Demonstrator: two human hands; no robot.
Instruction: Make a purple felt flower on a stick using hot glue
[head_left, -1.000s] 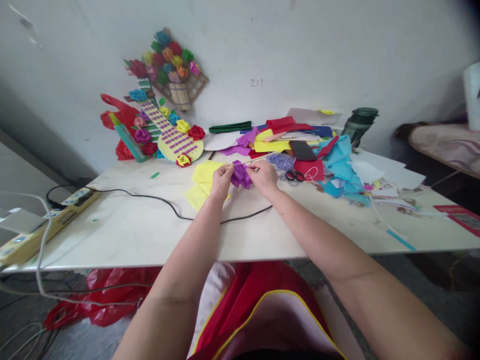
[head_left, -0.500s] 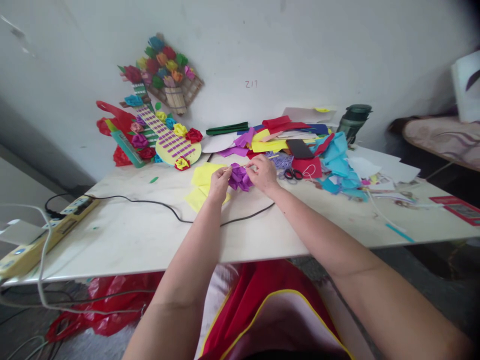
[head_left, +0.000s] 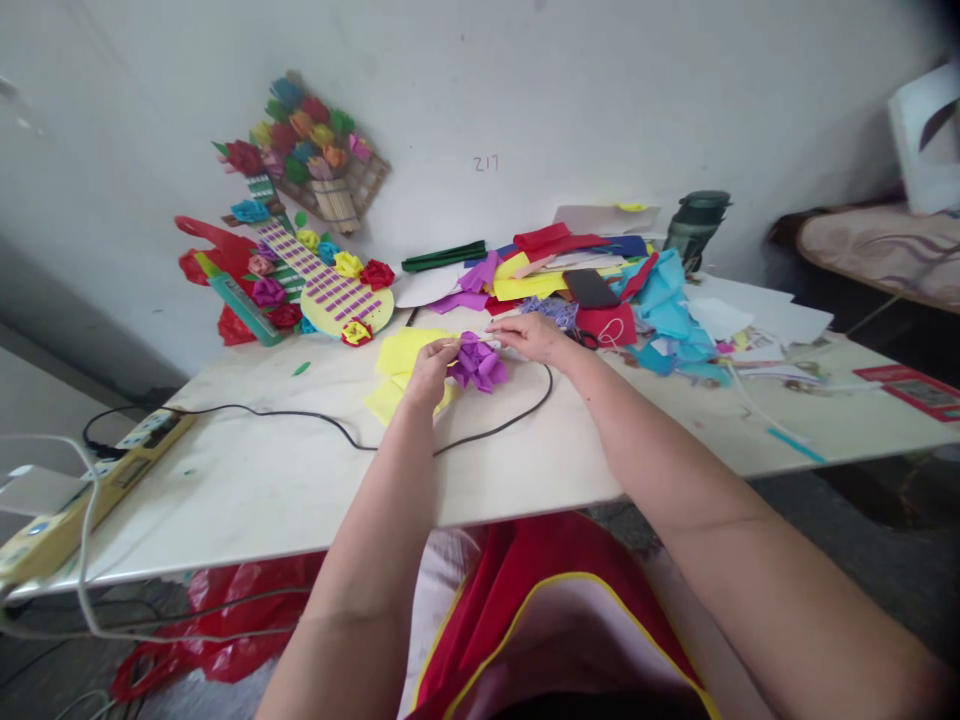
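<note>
A purple paper flower [head_left: 478,362] sits between both hands above the pale table [head_left: 270,470]. My left hand [head_left: 427,372] pinches its left side, fingers closed on the paper. Just right of the flower, my right hand [head_left: 534,338] reaches toward the pile, fingers curled; a thin stick seems to run from it to the flower. Yellow paper sheets [head_left: 401,365] lie under the hands.
A heap of coloured paper [head_left: 600,290], scissors [head_left: 581,340], a dark phone [head_left: 590,288] and a green bottle [head_left: 694,228] crowd the back right. A paper guitar with flowers [head_left: 315,280] leans on the wall. A black cable [head_left: 495,425] crosses the table from a power strip [head_left: 82,480].
My right hand has moved right and back from the flower toward the paper pile. The left hand still holds the flower. The camera view shifted slightly.
</note>
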